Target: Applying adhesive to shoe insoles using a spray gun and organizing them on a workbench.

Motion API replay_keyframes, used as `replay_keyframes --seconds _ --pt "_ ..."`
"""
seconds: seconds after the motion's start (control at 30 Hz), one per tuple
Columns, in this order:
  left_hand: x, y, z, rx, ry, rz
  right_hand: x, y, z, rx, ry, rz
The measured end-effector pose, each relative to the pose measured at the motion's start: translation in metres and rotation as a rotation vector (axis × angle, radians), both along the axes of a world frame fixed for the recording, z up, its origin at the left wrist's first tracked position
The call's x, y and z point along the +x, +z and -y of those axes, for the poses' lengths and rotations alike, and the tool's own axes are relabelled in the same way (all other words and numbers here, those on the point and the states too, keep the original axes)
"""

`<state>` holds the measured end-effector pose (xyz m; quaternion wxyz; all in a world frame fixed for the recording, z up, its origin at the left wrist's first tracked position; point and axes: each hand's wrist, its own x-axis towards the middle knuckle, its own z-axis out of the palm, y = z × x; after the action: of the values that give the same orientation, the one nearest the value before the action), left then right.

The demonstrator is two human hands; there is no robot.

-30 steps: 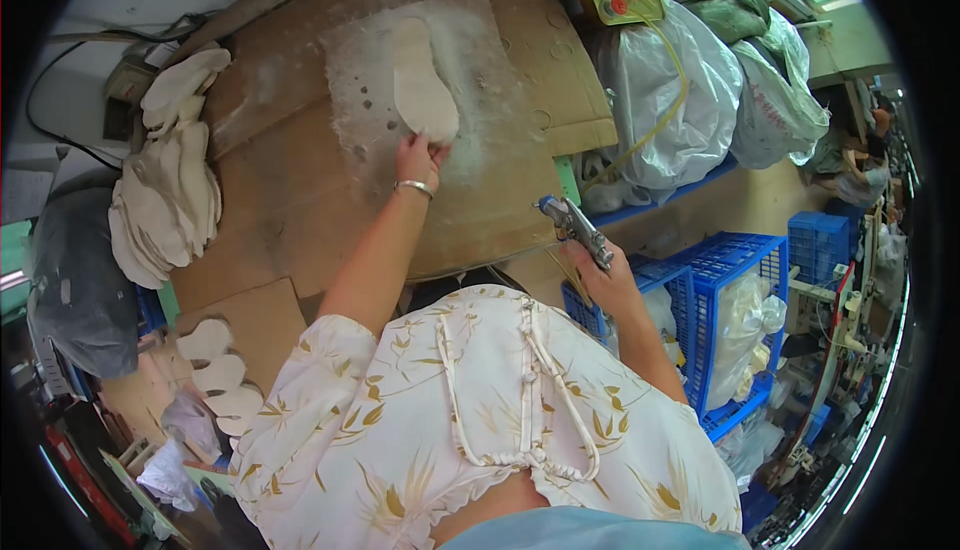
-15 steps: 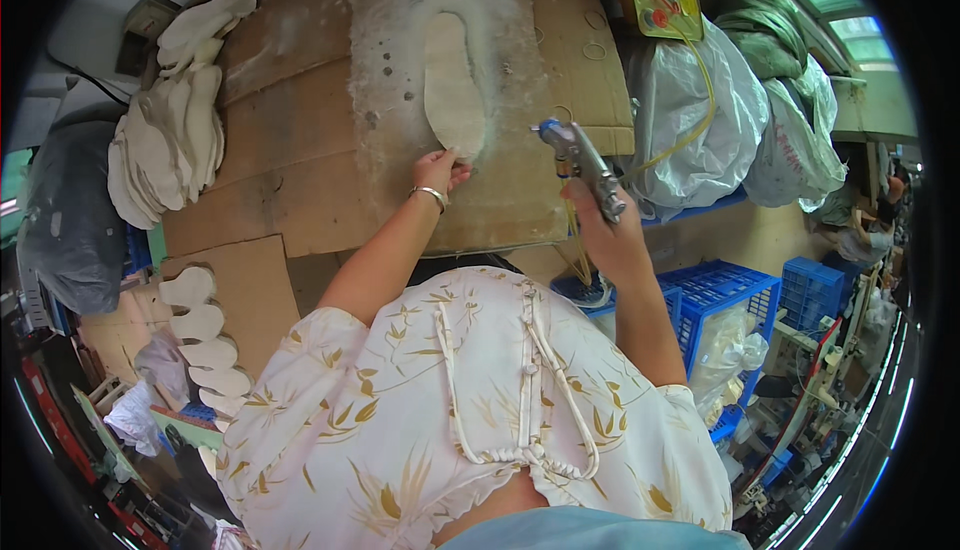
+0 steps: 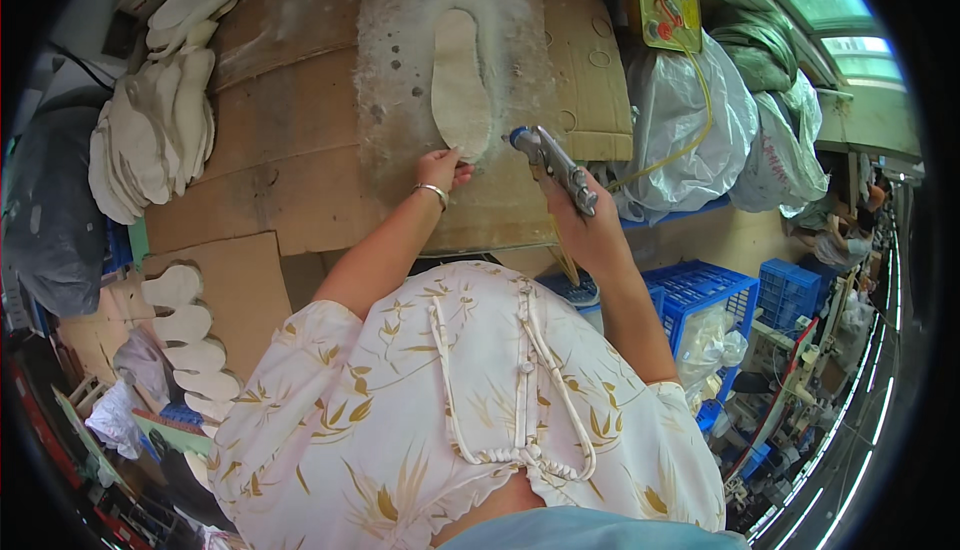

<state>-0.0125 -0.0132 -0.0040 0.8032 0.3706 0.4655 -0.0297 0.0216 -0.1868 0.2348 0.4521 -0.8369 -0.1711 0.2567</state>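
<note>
A cream insole (image 3: pixel 460 85) lies on a whitish, residue-coated square sheet (image 3: pixel 400 20) on the cardboard-covered table (image 3: pixel 280 130). My left hand (image 3: pixel 443 168), wearing a bracelet, pinches the insole's near end between thumb and fingers. In my right hand (image 3: pixel 582 212) is a metal spray gun (image 3: pixel 556 165), its blue-tipped nozzle pointing left toward the insole's near end, without touching it. A thin yellow hose trails from the gun. My fingers on the far side of the gun's handle are partly hidden.
Stacked cream insoles (image 3: pixel 155 140) lie at the far left, beside a dark bag (image 3: pixel 60 210). More insoles fan out on a cardboard piece (image 3: pixel 235 280) nearer me. To the right are a yellow container (image 3: pixel 660 5) with a hose, clear plastic bags (image 3: pixel 690 130) and blue crates (image 3: pixel 690 290).
My right hand has brought the spray gun left, closer to the insole's near end. My left hand still pinches the insole. The whole view has shifted slightly.
</note>
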Motion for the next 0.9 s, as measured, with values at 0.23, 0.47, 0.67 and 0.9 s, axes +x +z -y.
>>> replay_keyframes --seconds 0.23,0.47,0.67,0.9 --pt "-0.003 0.022 -0.005 0.035 -0.065 -0.037 0.018 -0.005 -0.018 0.078 -0.063 0.158" --pt "0.021 0.019 -0.054 1.021 -0.167 0.025 0.048 -0.057 -0.027 0.113 -0.294 -0.167" --pt "0.095 0.030 -0.117 1.329 -0.224 0.016 0.066 -0.152 -0.090 0.261 -0.562 0.114" --pt "0.116 0.031 -0.130 1.157 -0.413 -0.019 0.062 -0.193 -0.118 0.053 -0.603 0.204"
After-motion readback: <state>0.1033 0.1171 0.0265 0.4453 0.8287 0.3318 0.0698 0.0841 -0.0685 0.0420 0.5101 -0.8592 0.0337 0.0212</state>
